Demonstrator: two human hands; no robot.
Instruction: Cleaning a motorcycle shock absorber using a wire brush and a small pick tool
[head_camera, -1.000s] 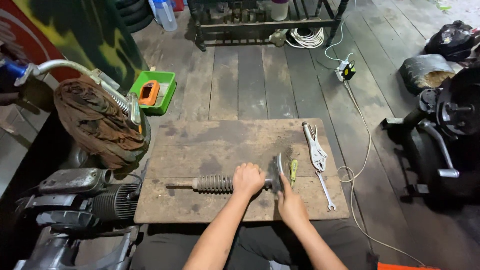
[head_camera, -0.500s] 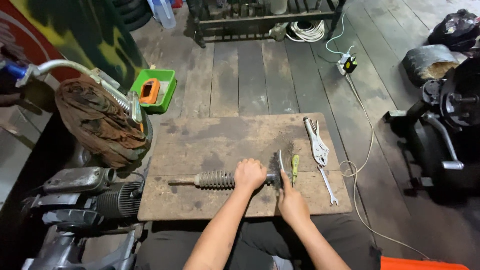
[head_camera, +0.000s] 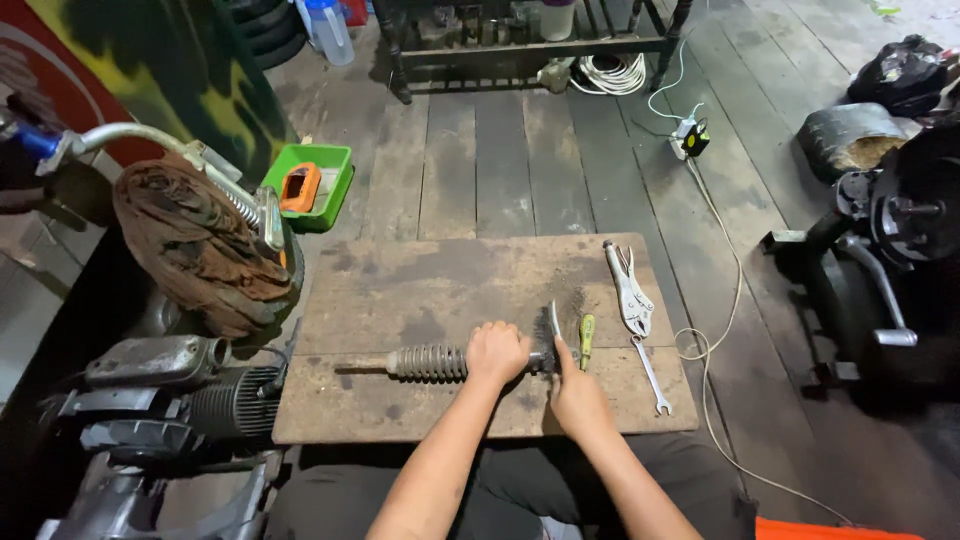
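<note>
On the board (head_camera: 420, 290), the shock absorber (head_camera: 425, 362) lies left-right.

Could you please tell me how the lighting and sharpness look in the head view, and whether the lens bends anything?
Head view: even, soft light on the wooden board; both hands and the coil-spring shaft are sharp; the left and right edges fall into dark shadow; wide-angle distortion splays the floor planks outward.
</note>
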